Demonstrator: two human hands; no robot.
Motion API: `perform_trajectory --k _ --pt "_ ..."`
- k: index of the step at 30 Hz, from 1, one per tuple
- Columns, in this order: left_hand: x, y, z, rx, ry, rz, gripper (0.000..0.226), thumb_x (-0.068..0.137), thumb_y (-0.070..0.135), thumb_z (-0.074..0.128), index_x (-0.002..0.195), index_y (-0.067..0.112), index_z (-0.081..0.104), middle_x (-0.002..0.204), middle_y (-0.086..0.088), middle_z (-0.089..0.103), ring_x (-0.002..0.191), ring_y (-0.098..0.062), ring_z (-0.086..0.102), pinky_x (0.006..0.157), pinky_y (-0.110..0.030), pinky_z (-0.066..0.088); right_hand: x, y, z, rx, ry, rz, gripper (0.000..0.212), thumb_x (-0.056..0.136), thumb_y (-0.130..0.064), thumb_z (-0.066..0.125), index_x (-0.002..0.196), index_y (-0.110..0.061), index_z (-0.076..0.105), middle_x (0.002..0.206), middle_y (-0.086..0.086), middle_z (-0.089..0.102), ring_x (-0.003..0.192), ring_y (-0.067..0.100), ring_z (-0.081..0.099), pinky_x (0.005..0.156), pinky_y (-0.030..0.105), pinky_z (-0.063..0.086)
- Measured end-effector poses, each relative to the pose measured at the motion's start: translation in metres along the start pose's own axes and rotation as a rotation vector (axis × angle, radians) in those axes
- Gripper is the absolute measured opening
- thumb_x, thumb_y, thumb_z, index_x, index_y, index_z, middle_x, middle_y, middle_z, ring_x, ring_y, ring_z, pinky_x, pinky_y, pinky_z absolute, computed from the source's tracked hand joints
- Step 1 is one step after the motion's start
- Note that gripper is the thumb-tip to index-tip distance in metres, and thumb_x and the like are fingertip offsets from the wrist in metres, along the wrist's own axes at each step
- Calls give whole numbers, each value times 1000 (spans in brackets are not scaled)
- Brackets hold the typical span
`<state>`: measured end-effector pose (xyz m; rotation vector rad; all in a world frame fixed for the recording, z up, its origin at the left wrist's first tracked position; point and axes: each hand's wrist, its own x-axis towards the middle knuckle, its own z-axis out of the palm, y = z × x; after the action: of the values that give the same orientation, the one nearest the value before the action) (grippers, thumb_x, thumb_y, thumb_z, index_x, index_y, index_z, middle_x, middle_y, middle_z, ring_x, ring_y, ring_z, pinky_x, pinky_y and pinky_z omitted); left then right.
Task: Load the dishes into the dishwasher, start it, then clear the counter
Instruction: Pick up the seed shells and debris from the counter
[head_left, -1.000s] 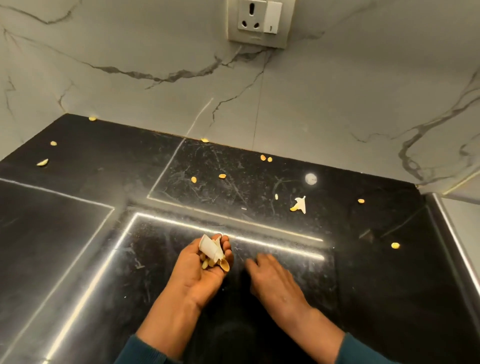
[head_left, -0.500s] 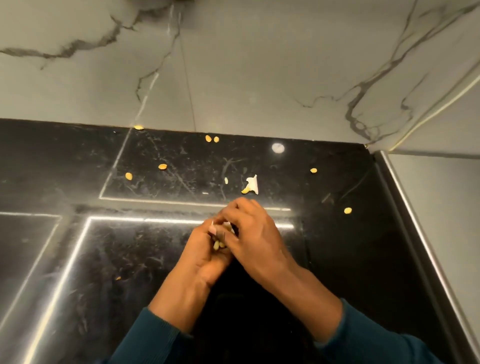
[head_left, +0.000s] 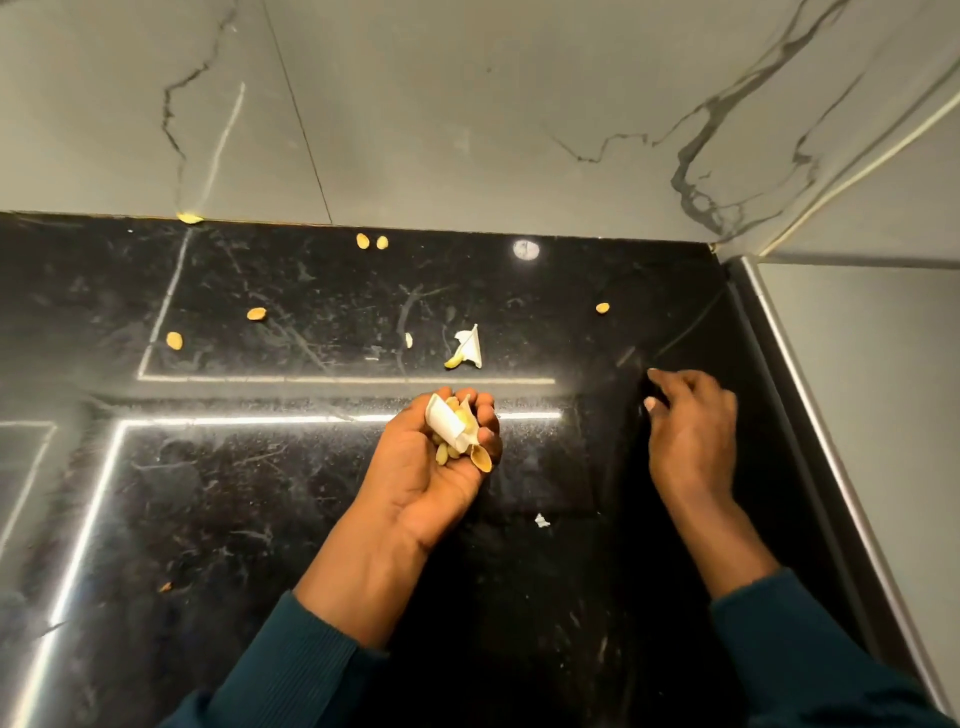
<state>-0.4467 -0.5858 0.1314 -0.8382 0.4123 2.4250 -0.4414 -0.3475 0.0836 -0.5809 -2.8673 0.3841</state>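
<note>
My left hand (head_left: 426, 467) is turned palm up over the black counter (head_left: 260, 493), its fingers curled round a heap of scraps (head_left: 457, 434): a white paper piece and several yellow shells. My right hand (head_left: 691, 426) reaches down to the counter near the right edge, blurred, with thumb and fingertip apart and nothing visible between them. Loose yellow shells lie on the counter: a pair (head_left: 371, 241) by the wall, one (head_left: 602, 308) at the right, two (head_left: 256, 313) (head_left: 174, 340) at the left. A torn white scrap with a shell (head_left: 467, 353) lies just beyond my left hand.
A grey marble wall (head_left: 467, 114) closes the back. A metal-edged grey panel (head_left: 857, 415) bounds the counter on the right. One shell (head_left: 189, 218) sits against the wall, and a small white fleck (head_left: 542, 520) lies between my arms.
My right hand left the pile in my left palm and moved right, down to the counter where a yellow shell lay. The view shifted right and lower.
</note>
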Motion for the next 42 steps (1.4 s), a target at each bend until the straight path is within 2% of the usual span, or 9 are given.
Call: perform_trajectory --k 4,8,11,14,17,25,30,36,42 --pt "1 2 3 12 21 17 21 93 16 44 84 2 58 79 -12 60 62 -17 57 49 -20 47 1 -2 3 20 27 -144 18 83 6 61 90 -9 68 93 8 61 86 24 52 70 31 45" --pt "-1 2 2 41 14 18 22 93 17 44 85 1 57 79 -13 58 61 -17 54 48 -21 47 42 -27 4 334 61 -22 14 85 0 63 88 -11 70 90 3 62 81 19 59 72 21 43" --pt "-5 2 -2 40 37 28 23 92 18 45 83 1 58 76 -13 59 59 -17 56 47 -21 47 74 -47 16 387 55 66 23 94 -7 57 114 -8 67 117 7 62 108 22 58 88 14 37" --pt "-10 8 -5 29 55 45 21 90 18 47 83 1 58 76 -14 60 59 -18 57 47 -22 47 81 -68 39 369 -143 -17 48 101 -28 46 145 -10 41 155 9 33 146 22 22 116 25 11" --pt "-15 14 -7 19 69 72 22 91 18 46 82 2 58 76 -14 60 60 -18 56 47 -23 47 67 -96 57 237 -211 -133 59 102 -47 30 152 -16 27 162 4 12 150 20 1 119 34 -4" --pt "-38 27 -19 -2 101 165 21 91 18 48 84 2 58 77 -14 60 62 -19 56 48 -22 49 3 -173 72 414 -297 -401 52 102 -45 27 144 -19 44 158 2 27 149 19 13 121 34 4" --pt "-53 31 -26 -41 82 201 22 92 17 47 82 2 59 76 -13 60 61 -19 56 47 -24 48 1 -160 35 914 -471 -174 46 102 -46 31 144 -31 43 153 -12 34 144 3 18 121 34 14" --pt "-62 33 -36 -80 35 225 20 92 17 45 87 2 58 79 -12 59 63 -19 57 47 -25 49 -26 -79 9 551 -597 -499 71 91 -72 29 152 -41 13 158 -27 0 144 -6 -8 120 31 -1" --pt "-63 28 -34 -56 68 202 15 84 15 49 82 3 58 76 -12 62 61 -18 58 47 -23 49 -68 -36 -1 -130 -648 -851 92 87 -77 18 144 -27 -34 146 -9 -47 136 10 -41 115 32 -21"
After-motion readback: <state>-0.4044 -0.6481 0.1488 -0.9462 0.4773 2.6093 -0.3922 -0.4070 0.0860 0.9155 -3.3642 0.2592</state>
